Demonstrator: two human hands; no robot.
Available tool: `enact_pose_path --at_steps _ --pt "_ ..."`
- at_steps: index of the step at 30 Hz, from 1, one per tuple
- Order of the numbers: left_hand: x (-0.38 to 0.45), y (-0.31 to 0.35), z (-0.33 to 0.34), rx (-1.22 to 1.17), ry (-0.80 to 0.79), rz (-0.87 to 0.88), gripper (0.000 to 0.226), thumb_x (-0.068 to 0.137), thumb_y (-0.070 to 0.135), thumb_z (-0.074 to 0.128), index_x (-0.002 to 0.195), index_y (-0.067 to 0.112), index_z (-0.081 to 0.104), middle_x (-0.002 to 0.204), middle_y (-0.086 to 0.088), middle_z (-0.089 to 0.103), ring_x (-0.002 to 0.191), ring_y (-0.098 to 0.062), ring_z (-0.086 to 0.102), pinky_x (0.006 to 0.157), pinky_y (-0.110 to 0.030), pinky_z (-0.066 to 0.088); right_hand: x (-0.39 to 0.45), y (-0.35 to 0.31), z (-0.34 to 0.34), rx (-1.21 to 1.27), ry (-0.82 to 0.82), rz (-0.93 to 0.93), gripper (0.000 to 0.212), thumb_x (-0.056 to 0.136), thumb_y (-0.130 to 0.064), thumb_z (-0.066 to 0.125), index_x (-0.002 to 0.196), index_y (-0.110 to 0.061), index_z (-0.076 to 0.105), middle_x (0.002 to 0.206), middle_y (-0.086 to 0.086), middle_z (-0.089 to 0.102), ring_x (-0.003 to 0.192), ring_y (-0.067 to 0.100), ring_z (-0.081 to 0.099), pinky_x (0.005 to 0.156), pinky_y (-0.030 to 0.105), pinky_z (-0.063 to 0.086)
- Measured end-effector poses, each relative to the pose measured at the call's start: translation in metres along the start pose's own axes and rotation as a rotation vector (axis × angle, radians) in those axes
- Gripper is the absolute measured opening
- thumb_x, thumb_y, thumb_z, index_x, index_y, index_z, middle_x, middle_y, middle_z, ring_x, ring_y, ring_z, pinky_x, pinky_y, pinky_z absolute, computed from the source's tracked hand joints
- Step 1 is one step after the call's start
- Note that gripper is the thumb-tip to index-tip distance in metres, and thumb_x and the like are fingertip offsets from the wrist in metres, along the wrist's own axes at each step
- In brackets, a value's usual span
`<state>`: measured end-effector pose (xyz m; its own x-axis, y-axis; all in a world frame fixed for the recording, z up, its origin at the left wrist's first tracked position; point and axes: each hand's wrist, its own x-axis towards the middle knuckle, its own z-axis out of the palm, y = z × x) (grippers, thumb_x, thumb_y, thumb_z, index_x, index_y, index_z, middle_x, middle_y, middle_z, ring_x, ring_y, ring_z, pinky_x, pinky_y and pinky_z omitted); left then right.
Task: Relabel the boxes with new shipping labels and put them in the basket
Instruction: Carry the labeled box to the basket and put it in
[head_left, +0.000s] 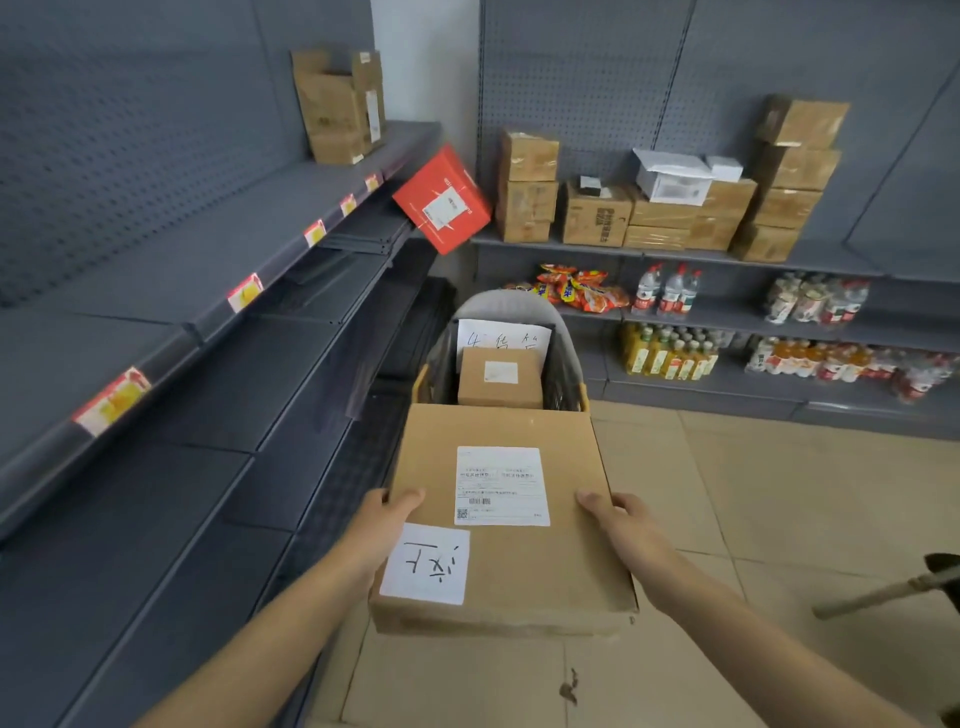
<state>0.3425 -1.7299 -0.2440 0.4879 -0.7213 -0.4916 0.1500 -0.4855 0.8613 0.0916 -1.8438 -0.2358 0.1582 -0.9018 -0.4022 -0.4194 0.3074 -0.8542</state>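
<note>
Both hands are on the box (519, 561) now, carried flat at waist height over the floor (753, 493). The left hand (387, 514) clamps the left edge, thumb on top; the right hand (621, 519) mirrors it on the right edge, thumb curled over the lid. A firm two-sided grip, box level between the palms.

On top, between the thumbs, sits the printed label (501, 486), and just inside the left thumb a handwritten note (426, 564). The label looks flat and stuck down, so this reads as the drop-off step.

Straight ahead of the grip stands the basket (569, 364), with a small box (500, 384) and a paper sign (503, 338) already inside. The carried box looks wider than the free room in there. So I'd say: step in close, keep it level, and tip the far edge down first so it slides beside or onto the small box. Don't let go until it rests, or it could catch the rim. Keep the thumbs off the label.
</note>
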Motion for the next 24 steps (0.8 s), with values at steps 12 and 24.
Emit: enact_pose_path --at_steps 12,24 --pt "0.204 0.099 0.003 0.081 -0.072 0.009 0.026 0.091 0.042 0.059 0.106 0.022 0.052 0.085 0.0 0.075 0.072 -0.017 0.073 0.059 -0.028 0.053 0.193 -0.088 0.042 0.004 0.03 0.054 0.052 0.088 -0.048 0.06 0.124 -0.012 0.051 0.115 0.005 0.06 0.099 0.022 0.06 0.084 0.036 0.049" --pt "0.368 0.162 0.042 0.123 -0.066 -0.062 0.032 0.092 0.037 0.059 0.115 0.018 0.047 0.099 -0.004 0.069 0.082 -0.019 0.07 0.064 -0.03 0.053 0.368 -0.12 0.056 -0.033 0.019 0.14 0.041 0.083 -0.054 0.062 0.108 -0.024 0.05 0.097 -0.008 0.06 0.092 0.015 0.06 0.078 0.036 0.049"
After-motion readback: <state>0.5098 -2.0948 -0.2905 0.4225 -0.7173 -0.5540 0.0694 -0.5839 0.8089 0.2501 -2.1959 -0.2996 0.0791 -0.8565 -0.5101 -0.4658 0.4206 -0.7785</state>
